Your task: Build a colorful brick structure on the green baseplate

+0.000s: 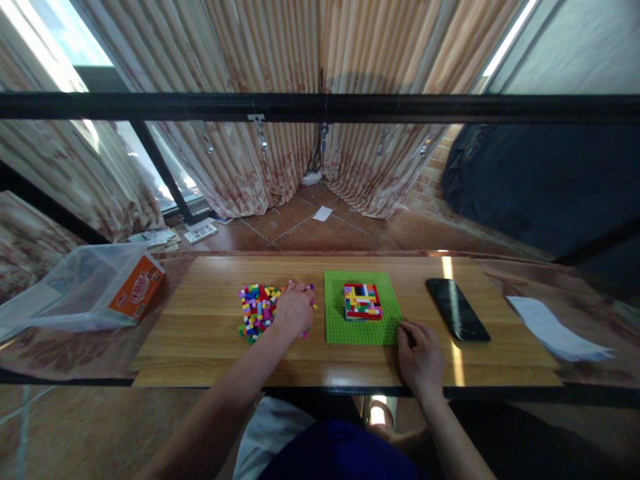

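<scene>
A loose pile of small multicoloured toy bricks (256, 308) lies left of the middle of the table. My left hand (294, 310) rests over the right part of this pile, its fingers bent down among the bricks and slightly apart. Its palm hides the bricks beneath. To the right is a green studded baseplate (336, 327). A low, rectangular structure of coloured bricks (363, 303) stands on it, with a dark gap near its back. Beside the baseplate's front right corner, my right hand (421, 353) lies with curled fingers, their tips at the corner; what they hold, if anything, is hidden.
A black phone (457, 310) lies right of the baseplate on the wooden tabletop (200, 353). White paper (557, 330) is beyond the tabletop's right end. At the left stands a clear plastic box (95, 267) with an orange label. A dark horizontal bar (320, 108) crosses before the curtains.
</scene>
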Demonstrator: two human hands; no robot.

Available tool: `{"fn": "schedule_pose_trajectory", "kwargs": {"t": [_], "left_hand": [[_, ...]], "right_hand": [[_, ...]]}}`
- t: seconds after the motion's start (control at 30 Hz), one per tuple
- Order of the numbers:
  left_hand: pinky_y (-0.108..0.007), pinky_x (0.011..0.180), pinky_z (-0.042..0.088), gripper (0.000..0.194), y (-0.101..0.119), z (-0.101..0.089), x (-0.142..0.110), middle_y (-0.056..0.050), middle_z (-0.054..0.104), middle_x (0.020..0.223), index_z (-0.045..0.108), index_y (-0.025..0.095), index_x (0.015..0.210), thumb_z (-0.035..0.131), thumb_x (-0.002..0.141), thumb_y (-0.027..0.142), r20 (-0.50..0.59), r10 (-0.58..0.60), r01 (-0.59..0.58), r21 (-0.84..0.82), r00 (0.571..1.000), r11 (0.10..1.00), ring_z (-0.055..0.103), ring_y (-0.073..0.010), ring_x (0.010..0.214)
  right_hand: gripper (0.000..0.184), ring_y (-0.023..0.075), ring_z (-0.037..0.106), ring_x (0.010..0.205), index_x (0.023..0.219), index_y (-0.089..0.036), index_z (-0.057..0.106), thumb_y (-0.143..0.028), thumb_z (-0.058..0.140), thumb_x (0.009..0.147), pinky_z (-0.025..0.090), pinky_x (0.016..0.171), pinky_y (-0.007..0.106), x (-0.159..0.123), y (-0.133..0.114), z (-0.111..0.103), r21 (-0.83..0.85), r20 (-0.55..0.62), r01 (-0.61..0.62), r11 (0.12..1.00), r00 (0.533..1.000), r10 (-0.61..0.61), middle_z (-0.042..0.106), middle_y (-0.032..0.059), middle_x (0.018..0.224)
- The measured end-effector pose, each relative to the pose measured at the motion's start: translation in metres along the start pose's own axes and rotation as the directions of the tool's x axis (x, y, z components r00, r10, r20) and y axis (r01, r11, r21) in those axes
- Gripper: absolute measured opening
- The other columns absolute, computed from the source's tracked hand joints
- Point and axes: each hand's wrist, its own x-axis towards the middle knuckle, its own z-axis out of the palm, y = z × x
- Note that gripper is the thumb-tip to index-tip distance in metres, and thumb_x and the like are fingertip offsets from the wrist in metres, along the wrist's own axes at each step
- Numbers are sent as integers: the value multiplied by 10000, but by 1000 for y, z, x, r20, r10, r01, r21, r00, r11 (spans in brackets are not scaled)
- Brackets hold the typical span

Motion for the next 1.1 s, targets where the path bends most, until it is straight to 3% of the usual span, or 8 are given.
{"fn": "schedule_pose_trajectory", "kwargs": {"t": [0.3,0.57,0.73,0.9,1.1], "left_hand": [[-394,961,415,192,-2,-1,-1,-102,645,955,641,159,887,468,840,90,150,-6,-13,125,989,992,583,-229,949],[-353,890,457,174,-1,-6,-7,-94,654,938,590,158,997,455,890,133,112,-58,51,67,992,996,609,-227,935],[-318,819,496,244,-8,-6,-8,-87,638,1039,600,182,1082,435,906,142,65,-62,63,-11,996,998,623,-207,940],[-309,909,484,228,-12,-10,-10,-65,667,975,656,180,925,438,896,117,21,-53,55,-127,998,990,634,-183,945],[-312,903,490,222,-9,-11,-11,-55,684,999,674,195,898,490,836,89,25,-138,141,-163,990,977,645,-188,933]], "right_hand": [[235,244,601,942,904,-170,687,-326,516,864,480,855,396,-1,4,4,2,-7,3,1000,1000,-3,667,107,975],[222,240,600,929,895,-175,690,-313,519,865,481,855,400,0,5,4,25,-4,11,1000,1000,-11,670,108,962],[219,244,601,935,897,-178,694,-312,524,863,482,854,403,-1,4,4,17,-13,12,1000,1000,-12,671,108,976],[224,239,604,921,885,-173,695,-310,519,862,485,841,391,0,3,3,15,-16,19,1000,1000,-19,673,104,962],[233,239,601,923,888,-170,696,-315,515,863,483,844,395,0,2,3,17,-17,11,1000,1000,-11,671,108,958]]}}
